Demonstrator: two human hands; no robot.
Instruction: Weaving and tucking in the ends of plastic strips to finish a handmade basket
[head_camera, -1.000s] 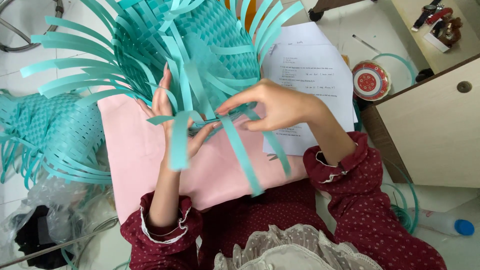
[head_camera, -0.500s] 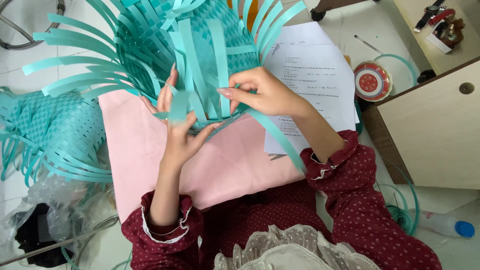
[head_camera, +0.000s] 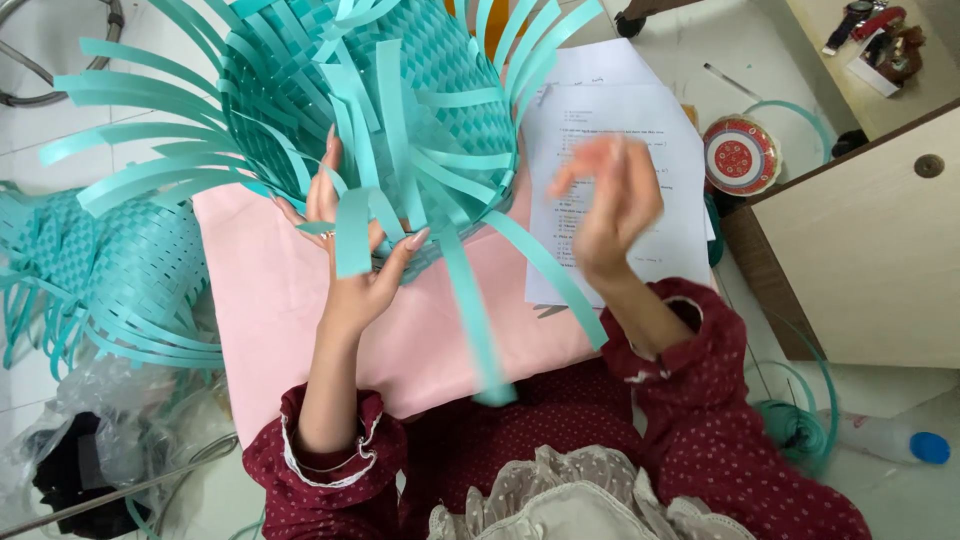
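In the head view, a half-woven teal basket (head_camera: 400, 110) of flat plastic strips lies on its side over a pink cloth (head_camera: 280, 310), its open mouth turned toward the person and its loose strip ends fanning outward all round; the woven body sits just beyond the fingertips of the left hand (head_camera: 350, 250). That hand is spread wide, palm toward the basket, fingers pressed against the rim weave, with one short teal strip end (head_camera: 352, 232) lying across its fingers, running from the rim down toward the wrist. A longer teal strip (head_camera: 470, 310) hangs from the basket between the two hands, its long axis pointing down toward the person's lap; its lower end is blurred. The right hand (head_camera: 610, 200) is raised off to the side of the basket, apart from it, loosely half-open with curled fingers; it is motion-blurred and seems to hold nothing. Behind the right hand lie white printed sheets (head_camera: 640, 130). Beyond them, further from the right hand, a round red patterned tin (head_camera: 740, 155) sits beside a pale wooden cabinet (head_camera: 860, 250). Outside the left hand lies a second teal woven piece (head_camera: 100, 270). Near the right elbow a clear bottle with a blue cap (head_camera: 890, 440) lies on the floor.
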